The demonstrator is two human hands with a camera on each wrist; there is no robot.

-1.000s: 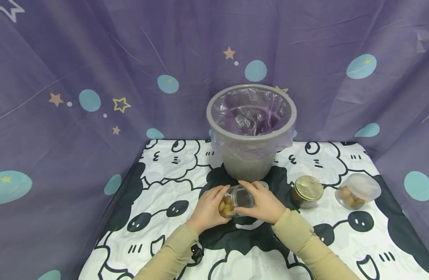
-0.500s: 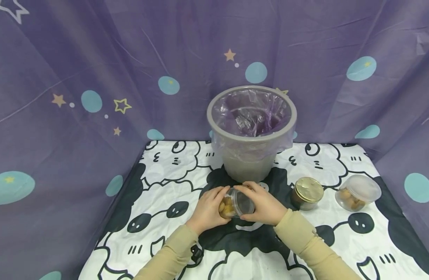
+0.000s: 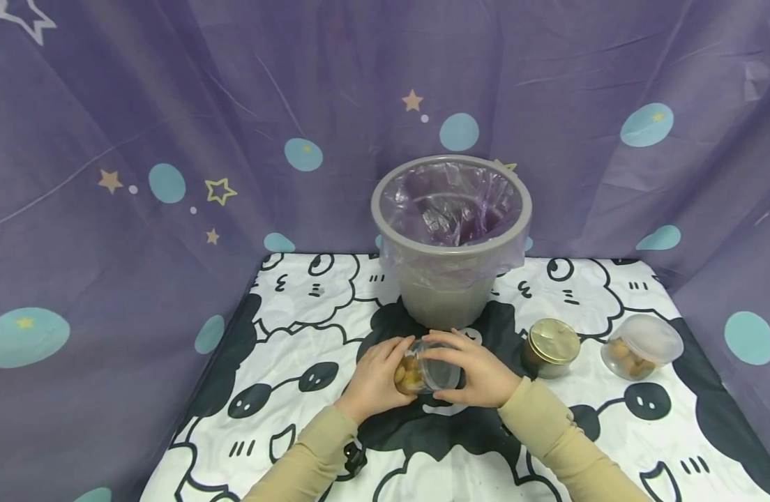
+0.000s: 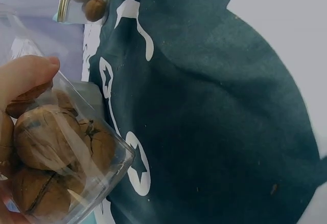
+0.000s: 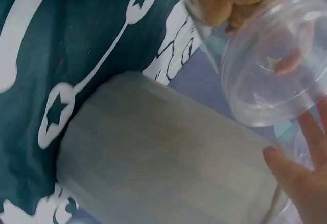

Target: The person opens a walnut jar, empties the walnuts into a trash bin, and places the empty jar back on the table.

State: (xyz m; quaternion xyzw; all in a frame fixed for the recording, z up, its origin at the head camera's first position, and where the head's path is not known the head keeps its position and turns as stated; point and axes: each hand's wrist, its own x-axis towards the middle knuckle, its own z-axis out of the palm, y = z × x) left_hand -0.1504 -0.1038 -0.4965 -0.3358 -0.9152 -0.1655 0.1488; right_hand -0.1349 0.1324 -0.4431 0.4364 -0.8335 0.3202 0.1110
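- A clear jar is in front of the bin, on the side near the person. It is tipped over sideways, with its round end to the right. I can't tell if it touches the desk.
- Brown nuts are inside the jar.
- The left hand is in front of the bin, a bit to its left. Its fingers are bent around the nut end of the jar and hold it.
- The right hand is in front of the bin, a bit to its right. Its fingers are spread wide and bent around the clear end. I can't tell if they grip it.
- The bin stands close to the desk's back edge, with a thin purple bag over its rim.
- A jar with a gold lid is to the right of the bin and nearer the person.
- A round tub is farther right of the bin, near the desk's right edge.
- Left of the bin, a wide stretch of desk goes to the left edge.
- A purple curtain hangs behind the bin.
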